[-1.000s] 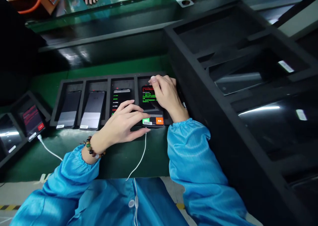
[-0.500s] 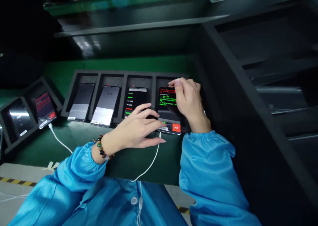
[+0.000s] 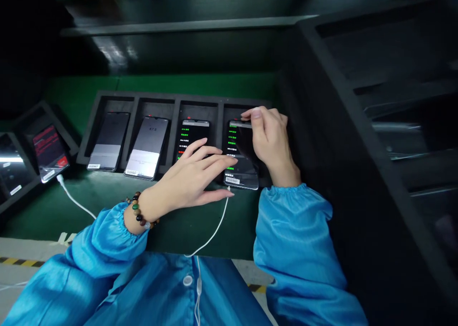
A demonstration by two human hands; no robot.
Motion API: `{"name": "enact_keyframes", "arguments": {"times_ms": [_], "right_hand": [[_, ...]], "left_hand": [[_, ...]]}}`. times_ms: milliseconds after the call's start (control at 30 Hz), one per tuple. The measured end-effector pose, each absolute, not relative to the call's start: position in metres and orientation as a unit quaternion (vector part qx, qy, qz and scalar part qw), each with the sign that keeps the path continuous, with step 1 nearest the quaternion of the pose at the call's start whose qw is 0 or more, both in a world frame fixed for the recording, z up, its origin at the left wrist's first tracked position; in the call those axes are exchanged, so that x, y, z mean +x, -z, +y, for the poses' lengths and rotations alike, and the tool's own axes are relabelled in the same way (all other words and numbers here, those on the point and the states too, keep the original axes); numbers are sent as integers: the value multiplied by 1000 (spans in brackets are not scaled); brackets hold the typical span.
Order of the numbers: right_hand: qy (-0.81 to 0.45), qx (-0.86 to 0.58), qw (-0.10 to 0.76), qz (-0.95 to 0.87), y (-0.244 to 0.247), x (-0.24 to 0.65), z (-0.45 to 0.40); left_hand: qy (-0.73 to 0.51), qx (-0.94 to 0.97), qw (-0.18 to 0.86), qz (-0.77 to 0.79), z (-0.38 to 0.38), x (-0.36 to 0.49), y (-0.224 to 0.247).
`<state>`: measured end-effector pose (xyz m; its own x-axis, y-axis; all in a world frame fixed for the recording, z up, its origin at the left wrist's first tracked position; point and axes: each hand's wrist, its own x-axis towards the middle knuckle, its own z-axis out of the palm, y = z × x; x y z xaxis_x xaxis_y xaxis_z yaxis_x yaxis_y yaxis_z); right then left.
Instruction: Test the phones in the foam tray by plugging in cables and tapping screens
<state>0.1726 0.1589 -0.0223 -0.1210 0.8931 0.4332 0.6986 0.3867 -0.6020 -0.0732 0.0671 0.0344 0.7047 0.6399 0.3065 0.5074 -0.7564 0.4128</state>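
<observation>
The rightmost smartphone lies face up in a slot of the black foam tray, its dark screen listing green and white text. My left hand spreads over its lower left part, the index fingertip on or just above the screen. That hand also covers the lower part of a neighbouring smartphone with a similar list. At the upper right edge of the rightmost phone, my right hand is closed, fingers curled together; what they hold, if anything, is hidden. A white cable runs from the phone's bottom end.
Two smartphones with grey and white screens, one beside the other, lie further left in the tray. Another tray holds a phone with red text on a white cable. A dark slotted rack stands at the right.
The rightmost phone's screen has switched from red and green text with a red button to a scrolling list. My left index finger has moved up the screen; the right hand stays.
</observation>
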Motion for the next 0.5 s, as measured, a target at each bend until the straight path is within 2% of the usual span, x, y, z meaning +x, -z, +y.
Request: {"name": "enact_keyframes", "arguments": {"times_ms": [500], "right_hand": [[-131,-553,358,-741,20,172,160]], "left_hand": [[-211,914,148,313,65,-67,-30]]}}
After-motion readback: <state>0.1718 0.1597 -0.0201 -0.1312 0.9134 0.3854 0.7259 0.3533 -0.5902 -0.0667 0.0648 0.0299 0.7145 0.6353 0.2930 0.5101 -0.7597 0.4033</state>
